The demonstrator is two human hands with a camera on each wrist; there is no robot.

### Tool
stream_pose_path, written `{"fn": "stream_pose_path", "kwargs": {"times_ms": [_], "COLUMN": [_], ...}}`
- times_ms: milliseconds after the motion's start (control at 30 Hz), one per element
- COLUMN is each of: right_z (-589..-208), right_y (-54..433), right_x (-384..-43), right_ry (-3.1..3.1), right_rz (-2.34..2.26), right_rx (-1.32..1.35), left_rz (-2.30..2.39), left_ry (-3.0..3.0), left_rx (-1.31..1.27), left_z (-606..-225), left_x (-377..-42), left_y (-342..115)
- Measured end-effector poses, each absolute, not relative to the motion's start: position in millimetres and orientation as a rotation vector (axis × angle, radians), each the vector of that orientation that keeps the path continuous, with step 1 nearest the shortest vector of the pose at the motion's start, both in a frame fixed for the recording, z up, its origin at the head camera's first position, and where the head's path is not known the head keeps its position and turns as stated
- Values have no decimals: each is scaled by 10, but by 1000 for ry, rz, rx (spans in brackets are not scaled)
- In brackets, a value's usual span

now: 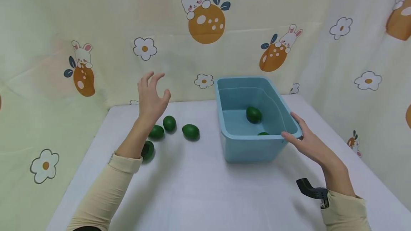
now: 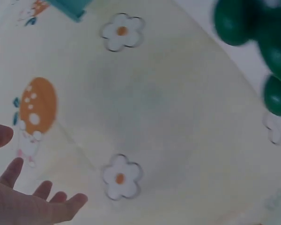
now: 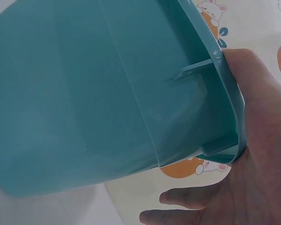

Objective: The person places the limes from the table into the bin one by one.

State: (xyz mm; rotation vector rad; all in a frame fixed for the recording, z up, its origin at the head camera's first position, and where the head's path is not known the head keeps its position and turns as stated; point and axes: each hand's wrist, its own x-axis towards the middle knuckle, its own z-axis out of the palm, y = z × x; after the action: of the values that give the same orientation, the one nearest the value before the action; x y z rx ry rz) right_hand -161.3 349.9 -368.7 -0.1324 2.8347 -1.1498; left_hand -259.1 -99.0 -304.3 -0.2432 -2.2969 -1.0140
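Note:
My left hand [image 1: 151, 99] is raised over the far left of the table, fingers spread and bent a little, with nothing in it. The left wrist view also shows that empty hand [image 2: 33, 201]. Below and beside it, several glossy dark-green oval fruits [image 1: 191, 132] lie on the table. My right hand [image 1: 309, 142] grips the light-blue plastic bin [image 1: 250, 149] at its near right corner. In the right wrist view the thumb hooks over the bin's rim [image 3: 229, 84], while two fingers extend below. Inside the bin lies one green fruit [image 1: 253, 114]; another peeks above the near rim.
A white table [image 1: 199, 195] stands against a cream cloth backdrop [image 1: 112, 10] printed with rabbits, oranges and flowers. A black strap piece [image 1: 311, 190] sticks out from the right wrist. The fruits on the table lie left of the bin.

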Motion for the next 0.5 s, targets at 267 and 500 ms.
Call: {"fn": "stream_pose_path", "kwargs": {"times_ms": [267,500], "right_z": [-3732,-3729], "right_y": [3752,4192], "right_x": [-1562,-1101], "right_ry": [2811,2880], "right_rz": [-1169,-1117], "right_rx": [-163,61], "left_rz": [-884,-915], "left_ry": [-2450,-2648], "left_rx": [-77,-64], "left_z": [-3445,-3730], "left_x": [-2606,-2763], "left_y": [-1490,-1478]}}
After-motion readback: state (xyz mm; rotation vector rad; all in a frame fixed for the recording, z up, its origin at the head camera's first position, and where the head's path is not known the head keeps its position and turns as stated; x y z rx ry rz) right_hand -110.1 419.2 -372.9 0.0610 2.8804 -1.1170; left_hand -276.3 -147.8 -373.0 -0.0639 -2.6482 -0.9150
